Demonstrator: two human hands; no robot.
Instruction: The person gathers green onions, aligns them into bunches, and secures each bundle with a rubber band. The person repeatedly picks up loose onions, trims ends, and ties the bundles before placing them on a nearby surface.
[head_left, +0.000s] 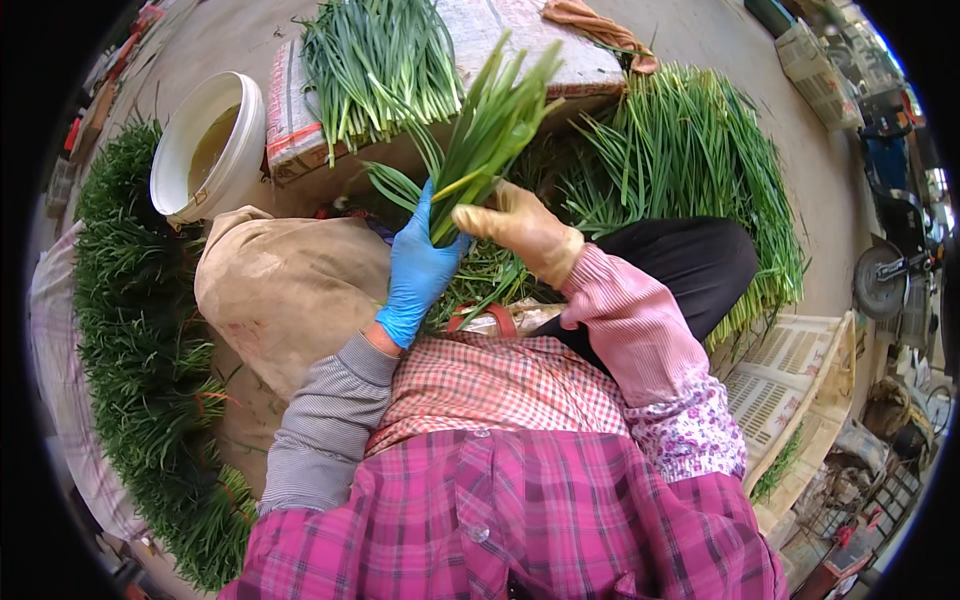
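My left hand (424, 270), in a blue glove, is closed around the lower end of a bunch of green leafy stalks, probably garlic chives (487, 142). Their leaf tips fan up and to the right, blurred at the top. A yellowed leaf (459, 184) crosses the bunch. My right hand (525, 229), in a tan rubber glove, is at the bunch's right side with its thumb stretched across the lower stalks. Its other fingers are partly hidden, so any grip is unclear. Loose leaf scraps (491, 277) lie below, between my legs.
Ahead, trimmed chives (382, 67) lie on a sack-covered block (517, 45) with a twisted cloth (600, 30). A large chive pile (682, 150) stands right, above a plastic crate (787, 360). On the left are tied bundles (142, 322) and a white bucket (244, 157) holding liquid.
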